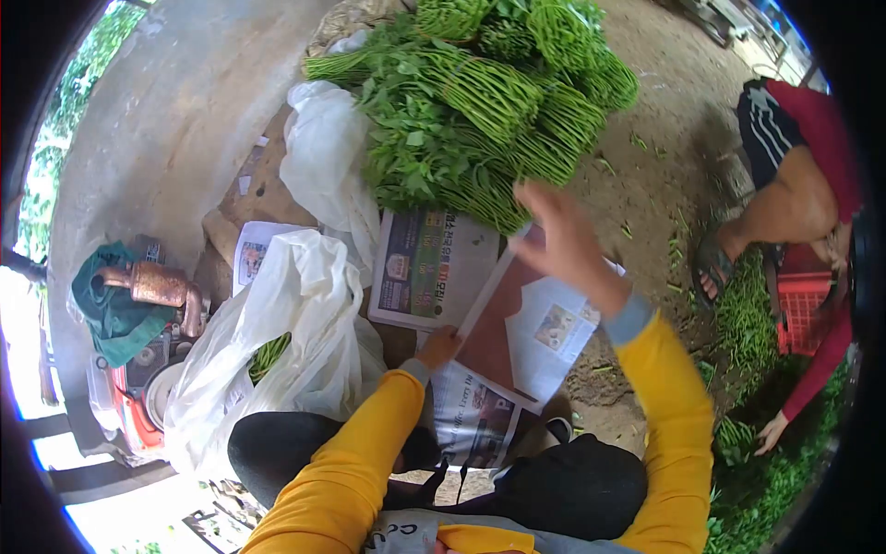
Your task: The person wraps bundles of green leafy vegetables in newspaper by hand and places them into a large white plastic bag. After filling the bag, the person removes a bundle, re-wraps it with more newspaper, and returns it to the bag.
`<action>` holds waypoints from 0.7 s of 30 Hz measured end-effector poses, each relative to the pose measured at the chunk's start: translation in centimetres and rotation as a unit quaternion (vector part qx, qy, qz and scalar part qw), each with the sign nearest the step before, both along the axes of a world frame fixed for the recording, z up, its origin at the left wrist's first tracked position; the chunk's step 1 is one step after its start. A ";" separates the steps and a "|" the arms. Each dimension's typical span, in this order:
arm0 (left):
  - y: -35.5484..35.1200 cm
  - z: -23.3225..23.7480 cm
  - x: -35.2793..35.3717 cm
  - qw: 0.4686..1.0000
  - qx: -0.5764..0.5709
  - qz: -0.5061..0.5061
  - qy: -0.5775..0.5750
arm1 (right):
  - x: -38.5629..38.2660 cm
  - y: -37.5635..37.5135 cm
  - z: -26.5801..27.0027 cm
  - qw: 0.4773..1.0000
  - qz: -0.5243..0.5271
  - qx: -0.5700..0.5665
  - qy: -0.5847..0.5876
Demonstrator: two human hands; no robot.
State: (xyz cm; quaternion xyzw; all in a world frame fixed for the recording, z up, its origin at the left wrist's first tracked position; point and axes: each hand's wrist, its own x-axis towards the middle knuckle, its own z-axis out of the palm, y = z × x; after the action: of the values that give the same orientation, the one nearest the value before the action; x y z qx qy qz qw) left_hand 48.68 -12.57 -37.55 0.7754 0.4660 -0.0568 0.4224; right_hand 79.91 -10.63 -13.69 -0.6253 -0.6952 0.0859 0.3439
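My left hand (438, 347) is closed at the edge of a printed newspaper (480, 406) spread over my lap. My right hand (565, 242), slightly blurred, is raised above the newspaper with thumb and fingers apart, and nothing shows between them. Just beyond it lies a heap of tied bundles of long green leafy stems (489, 97). Under the front of the heap is another newspaper sheet (452, 263). On my left stands a white plastic bag (305, 314) with some green stems showing inside.
Another white plastic bag (323, 152) leans against the heap. At the left is a machine with a rusty muffler (157, 282) and a green cloth (120, 323). At the right, a person (803, 194) reaches to loose greens (784, 471) beside a red crate (801, 309).
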 end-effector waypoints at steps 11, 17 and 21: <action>-0.4 1.1 1.4 0.992 -0.103 -0.070 -0.001 | 1.3 24.2 2.4 0.906 -0.225 -0.285 -0.218; -0.7 1.2 1.3 0.983 -0.133 -0.084 -0.095 | 4.0 23.1 3.7 0.938 -0.212 -0.246 -0.120; -0.2 1.5 2.3 0.979 -0.166 -0.035 -0.110 | 5.4 20.3 5.8 0.966 -0.202 -0.143 -0.070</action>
State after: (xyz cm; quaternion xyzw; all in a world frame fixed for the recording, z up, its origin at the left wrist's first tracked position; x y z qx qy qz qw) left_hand 50.96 -12.77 -36.05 0.7121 0.3729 -0.0625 0.5916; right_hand 85.29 9.71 -7.93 -0.8002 -0.5570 0.0691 0.2111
